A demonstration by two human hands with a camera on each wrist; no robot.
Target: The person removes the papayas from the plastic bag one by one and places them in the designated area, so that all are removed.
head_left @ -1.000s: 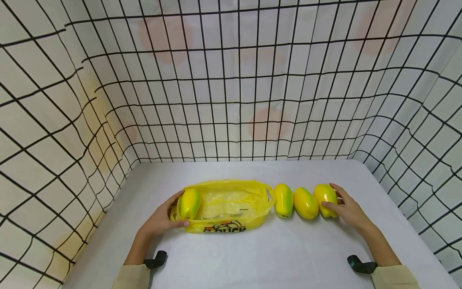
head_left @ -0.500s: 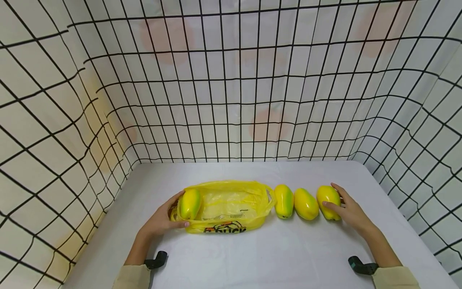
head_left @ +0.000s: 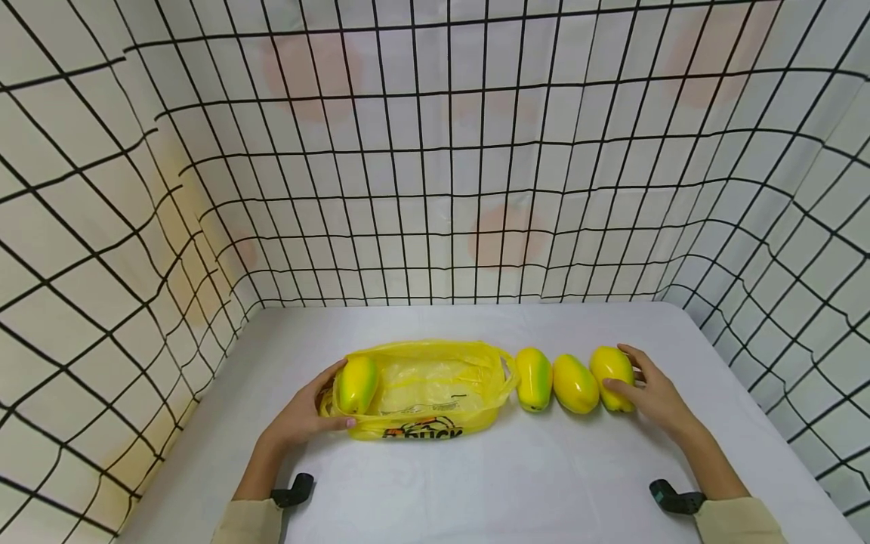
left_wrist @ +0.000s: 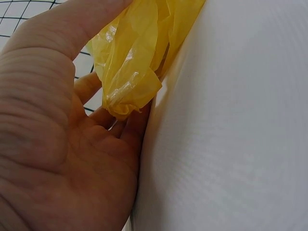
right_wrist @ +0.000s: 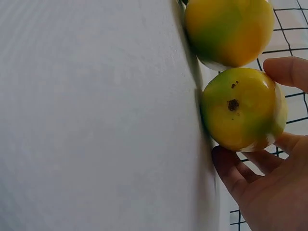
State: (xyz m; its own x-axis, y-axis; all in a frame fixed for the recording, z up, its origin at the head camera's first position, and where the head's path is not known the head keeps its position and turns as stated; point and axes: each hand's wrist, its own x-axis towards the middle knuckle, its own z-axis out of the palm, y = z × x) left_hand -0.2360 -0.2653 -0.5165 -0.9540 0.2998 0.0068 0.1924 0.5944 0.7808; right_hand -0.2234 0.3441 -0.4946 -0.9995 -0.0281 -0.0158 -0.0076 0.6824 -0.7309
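In the head view a yellow plastic bag (head_left: pixel 428 381) lies spread with its mouth up, dark print along its front. One yellow-green mango (head_left: pixel 357 385) is inside at its left end. My left hand (head_left: pixel 306 408) holds that end, thumb in front and fingers behind; the left wrist view shows the bunched plastic (left_wrist: pixel 127 72) between thumb and fingers. To the right of the bag, three mangoes stand in a row: a left one (head_left: pixel 534 379), a middle one (head_left: pixel 576 384) and a right one (head_left: pixel 610 378). My right hand (head_left: pixel 655 397) grips the right mango from its right side, thumb in front.
A white-covered table (head_left: pixel 476 491) bears everything. Black grid netting (head_left: pixel 448 174) over pale cloth walls stands at the back and both sides. The left mango sits close against the bag's right handle (head_left: pixel 508 378).
The right mango shifted slightly right with my right hand half a second ago, then came back left beside the middle mango. My left hand and the bag stay in place.
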